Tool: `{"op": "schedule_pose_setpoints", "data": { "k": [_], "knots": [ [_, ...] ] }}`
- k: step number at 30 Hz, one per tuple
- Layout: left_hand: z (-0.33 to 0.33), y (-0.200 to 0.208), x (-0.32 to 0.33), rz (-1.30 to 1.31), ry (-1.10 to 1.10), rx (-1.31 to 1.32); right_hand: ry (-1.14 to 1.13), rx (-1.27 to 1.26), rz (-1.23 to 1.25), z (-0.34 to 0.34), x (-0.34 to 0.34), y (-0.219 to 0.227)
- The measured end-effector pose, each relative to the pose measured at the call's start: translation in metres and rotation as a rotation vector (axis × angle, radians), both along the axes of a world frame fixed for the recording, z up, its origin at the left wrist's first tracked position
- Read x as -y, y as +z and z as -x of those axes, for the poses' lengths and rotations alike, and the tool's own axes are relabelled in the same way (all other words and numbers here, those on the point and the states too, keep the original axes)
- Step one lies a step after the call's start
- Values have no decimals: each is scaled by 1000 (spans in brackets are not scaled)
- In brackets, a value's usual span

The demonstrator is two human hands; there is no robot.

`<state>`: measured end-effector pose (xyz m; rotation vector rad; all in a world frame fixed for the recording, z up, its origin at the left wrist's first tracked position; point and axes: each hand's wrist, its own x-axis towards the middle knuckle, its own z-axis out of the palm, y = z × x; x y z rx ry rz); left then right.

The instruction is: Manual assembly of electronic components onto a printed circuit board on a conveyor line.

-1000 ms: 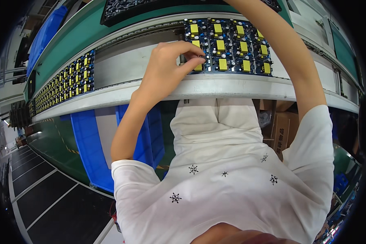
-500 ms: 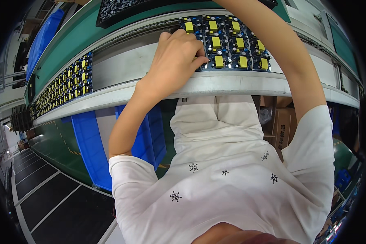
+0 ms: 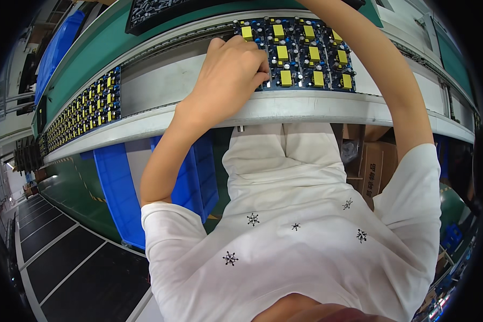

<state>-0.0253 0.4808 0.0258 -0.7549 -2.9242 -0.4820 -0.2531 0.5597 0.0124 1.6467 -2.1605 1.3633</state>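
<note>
Covering the circuit board corner, left hand, fingers curled, grip unclear; right hand cut off.

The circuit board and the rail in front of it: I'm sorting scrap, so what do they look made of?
Circuit board: seemingly laminate with a dark blue glossy coat, carrying yellow blocks, probably plastic. Rail: likely metal, pale grey with a dull sheen.
</note>
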Motion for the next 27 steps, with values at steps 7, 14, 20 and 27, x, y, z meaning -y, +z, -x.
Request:
{"op": "schedule_pose_setpoints", "data": {
  "k": [7,14,20,27],
  "knots": [
    [-10,-6,1,21,27,-93,-171,31,-52,-79,-89,23],
    [10,-2,8,-220,234,-75,-529,58,-441,-135,-240,-23],
    [108,17,65,-22,406,-477,-473,101,-638,-175,-223,-19],
    [173,33,59,-24,336,-182,-259,138,-555,-173,-234,9]
  ]
}}
